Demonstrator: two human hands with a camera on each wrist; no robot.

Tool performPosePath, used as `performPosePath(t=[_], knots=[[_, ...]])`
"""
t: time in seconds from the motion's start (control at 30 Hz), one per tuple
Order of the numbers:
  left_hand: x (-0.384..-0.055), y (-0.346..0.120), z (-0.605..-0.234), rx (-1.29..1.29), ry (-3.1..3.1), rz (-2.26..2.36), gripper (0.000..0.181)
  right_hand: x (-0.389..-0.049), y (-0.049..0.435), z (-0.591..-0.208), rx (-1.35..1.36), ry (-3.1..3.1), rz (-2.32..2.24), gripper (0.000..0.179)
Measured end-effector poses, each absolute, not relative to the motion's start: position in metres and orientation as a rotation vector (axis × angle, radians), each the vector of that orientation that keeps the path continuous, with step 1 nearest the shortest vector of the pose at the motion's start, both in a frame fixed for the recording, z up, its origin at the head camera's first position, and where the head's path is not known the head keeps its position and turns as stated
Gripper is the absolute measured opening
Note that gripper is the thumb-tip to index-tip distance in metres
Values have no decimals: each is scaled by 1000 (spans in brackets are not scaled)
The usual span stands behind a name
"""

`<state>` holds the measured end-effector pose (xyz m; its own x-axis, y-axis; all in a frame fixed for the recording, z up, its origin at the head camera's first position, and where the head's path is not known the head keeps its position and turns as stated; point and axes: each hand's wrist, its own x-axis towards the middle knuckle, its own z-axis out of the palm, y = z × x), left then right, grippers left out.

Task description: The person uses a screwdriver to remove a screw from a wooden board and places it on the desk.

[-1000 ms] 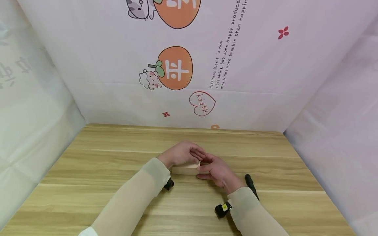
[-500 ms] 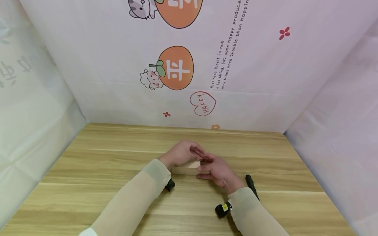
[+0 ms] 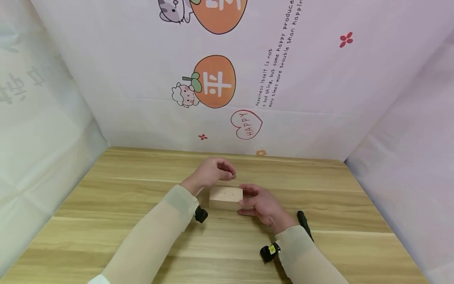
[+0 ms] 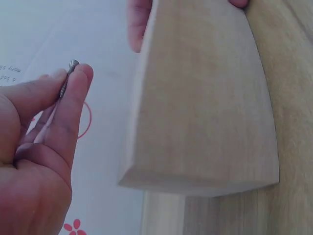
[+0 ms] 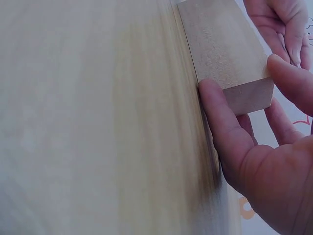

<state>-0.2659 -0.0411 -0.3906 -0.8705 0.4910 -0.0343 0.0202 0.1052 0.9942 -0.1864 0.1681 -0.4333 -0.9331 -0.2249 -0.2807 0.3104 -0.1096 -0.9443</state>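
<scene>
A pale wooden block lies on the table, with several small dark marks on its top face. My right hand holds its right end, thumb and fingers spread round the edges; the right wrist view shows the same grip on the block. Beyond the block's top and slightly left, my left hand is raised clear of the wood. A small metal screw is pinched between its thumb and index finger, head upward in the left wrist view. The fingers cover part of its shank.
Right of the right forearm lies a slim black tool, its lower end hidden by the sleeve. The wood-grain table meets a printed white cloth wall at the back. Cloth also hangs on both sides.
My left hand has lifted off the block and moved back and left with the screw, uncovering the marked top face. The right hand keeps its grip; the head view shifts slightly.
</scene>
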Motion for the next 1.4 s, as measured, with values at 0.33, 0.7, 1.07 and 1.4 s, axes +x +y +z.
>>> performPosePath(t=[0.33, 0.7, 1.07, 1.4], knots=[[-238, -83, -380, 205, 1834, 2065, 30, -183, 169, -435, 106, 1810, -2101, 56], [-178, -144, -405, -119, 1807, 2259, 24, -183, 171, -438, 132, 1811, -2099, 57], [-137, -141, -444, -382, 1875, 2266, 18, -192, 174, -434, 161, 1804, -2107, 56], [-126, -137, -439, -390, 2157, 2045, 18, -191, 167, -433, 141, 1800, -2097, 56]])
